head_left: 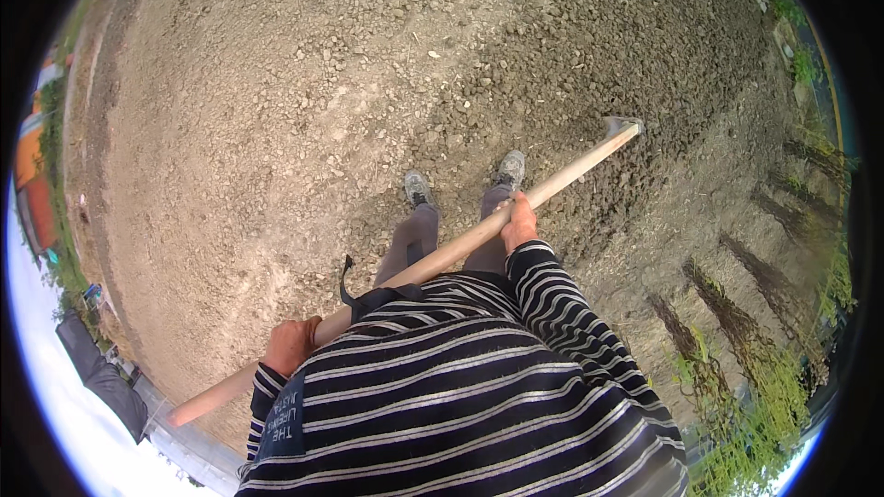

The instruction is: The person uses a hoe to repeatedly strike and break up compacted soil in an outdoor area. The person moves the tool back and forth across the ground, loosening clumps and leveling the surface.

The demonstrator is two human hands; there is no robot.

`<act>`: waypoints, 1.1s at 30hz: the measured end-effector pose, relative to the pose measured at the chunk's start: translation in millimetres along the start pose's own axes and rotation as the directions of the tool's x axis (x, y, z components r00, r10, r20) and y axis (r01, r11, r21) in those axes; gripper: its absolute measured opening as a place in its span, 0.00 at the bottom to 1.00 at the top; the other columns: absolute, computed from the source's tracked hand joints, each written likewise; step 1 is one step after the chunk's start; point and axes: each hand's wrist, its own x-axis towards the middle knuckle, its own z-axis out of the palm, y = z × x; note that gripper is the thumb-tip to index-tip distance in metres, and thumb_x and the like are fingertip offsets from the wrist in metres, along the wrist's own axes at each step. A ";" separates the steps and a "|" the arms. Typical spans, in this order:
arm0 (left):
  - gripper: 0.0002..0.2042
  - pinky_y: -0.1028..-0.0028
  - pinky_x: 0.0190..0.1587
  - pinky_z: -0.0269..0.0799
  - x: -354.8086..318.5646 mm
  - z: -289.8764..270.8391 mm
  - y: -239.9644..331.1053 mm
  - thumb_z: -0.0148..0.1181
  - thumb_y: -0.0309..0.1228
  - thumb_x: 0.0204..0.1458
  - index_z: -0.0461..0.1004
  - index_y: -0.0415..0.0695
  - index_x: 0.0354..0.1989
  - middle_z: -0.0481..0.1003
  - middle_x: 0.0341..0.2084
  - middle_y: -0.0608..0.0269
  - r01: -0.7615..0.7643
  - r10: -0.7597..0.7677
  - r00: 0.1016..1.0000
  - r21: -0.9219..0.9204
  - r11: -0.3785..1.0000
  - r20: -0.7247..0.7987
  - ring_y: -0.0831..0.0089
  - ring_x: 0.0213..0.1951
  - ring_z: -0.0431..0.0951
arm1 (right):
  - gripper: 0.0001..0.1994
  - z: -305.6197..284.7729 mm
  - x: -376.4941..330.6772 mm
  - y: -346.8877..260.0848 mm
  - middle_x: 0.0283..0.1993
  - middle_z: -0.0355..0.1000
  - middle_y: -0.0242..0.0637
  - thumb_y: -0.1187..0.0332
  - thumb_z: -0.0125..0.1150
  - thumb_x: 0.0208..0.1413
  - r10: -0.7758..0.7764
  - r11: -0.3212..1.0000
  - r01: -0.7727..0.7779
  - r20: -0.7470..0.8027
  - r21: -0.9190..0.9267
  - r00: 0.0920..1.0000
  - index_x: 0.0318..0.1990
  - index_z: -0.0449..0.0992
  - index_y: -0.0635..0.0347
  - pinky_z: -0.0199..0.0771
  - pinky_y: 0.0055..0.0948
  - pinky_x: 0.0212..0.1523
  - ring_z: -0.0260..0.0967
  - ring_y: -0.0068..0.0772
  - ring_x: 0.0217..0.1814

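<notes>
I stand on cloddy, tilled soil (304,110) and hold a long wooden handle (442,258) that runs from lower left to upper right across my body. Its metal hoe blade (622,123) rests on the darker, freshly worked earth at the upper right. My left hand (290,344) grips the handle near its butt end at my hip. My right hand (519,225) grips it farther along, just in front of my right foot (511,168). My left foot (416,188) stands beside it. I wear a dark top with white stripes.
Paler dry soil spreads to the left and dark broken clods (645,46) to the right. Shadowed furrows and green weeds (746,377) line the right edge. Buildings and a wall (101,377) curve along the left rim.
</notes>
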 end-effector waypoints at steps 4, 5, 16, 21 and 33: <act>0.13 0.62 0.26 0.68 1.4 18.0 -23.9 0.56 0.39 0.36 0.70 0.48 0.31 0.71 0.17 0.52 -0.054 0.050 0.997 -0.062 0.997 -0.054 0.55 0.24 0.72 | 0.07 -10.2 6.2 27.4 0.17 0.61 0.36 0.72 0.56 0.41 -0.072 0.995 0.075 -0.044 0.066 0.996 0.26 0.64 0.60 0.63 0.34 0.15 0.60 0.33 0.15; 0.13 0.62 0.27 0.68 9.9 22.7 -27.5 0.57 0.38 0.35 0.71 0.49 0.31 0.71 0.17 0.53 -0.086 0.083 0.995 -0.071 0.994 -0.050 0.55 0.24 0.72 | 0.07 -14.4 2.4 18.6 0.17 0.61 0.36 0.72 0.56 0.41 -0.056 0.995 0.054 0.024 0.081 0.998 0.27 0.64 0.59 0.63 0.34 0.15 0.60 0.33 0.15; 0.10 0.61 0.26 0.62 133.3 12.9 46.5 0.51 0.41 0.41 0.65 0.50 0.29 0.70 0.21 0.56 -0.646 0.633 0.761 -0.240 0.724 -0.141 0.55 0.28 0.70 | 0.11 -79.2 -54.8 -147.3 0.19 0.61 0.36 0.68 0.54 0.45 -0.506 0.835 0.529 -0.164 0.154 0.847 0.32 0.60 0.62 0.66 0.33 0.18 0.60 0.34 0.17; 0.10 0.61 0.26 0.68 94.5 -16.7 38.0 0.52 0.38 0.37 0.67 0.50 0.29 0.71 0.17 0.53 -0.431 0.430 0.901 -0.003 0.903 -0.051 0.55 0.24 0.72 | 0.11 -78.2 -6.2 -85.9 0.19 0.61 0.37 0.68 0.54 0.45 -0.323 0.910 0.372 -0.251 0.182 0.912 0.33 0.61 0.62 0.66 0.34 0.19 0.60 0.34 0.17; 0.13 0.62 0.27 0.68 102.3 -37.6 45.1 0.57 0.34 0.30 0.68 0.50 0.29 0.71 0.17 0.55 -0.410 0.415 0.910 0.190 0.892 0.012 0.56 0.24 0.72 | 0.07 -99.6 -3.7 -60.2 0.19 0.61 0.35 0.69 0.52 0.48 -0.188 0.882 0.224 -0.126 0.414 0.974 0.33 0.62 0.58 0.65 0.33 0.18 0.61 0.33 0.18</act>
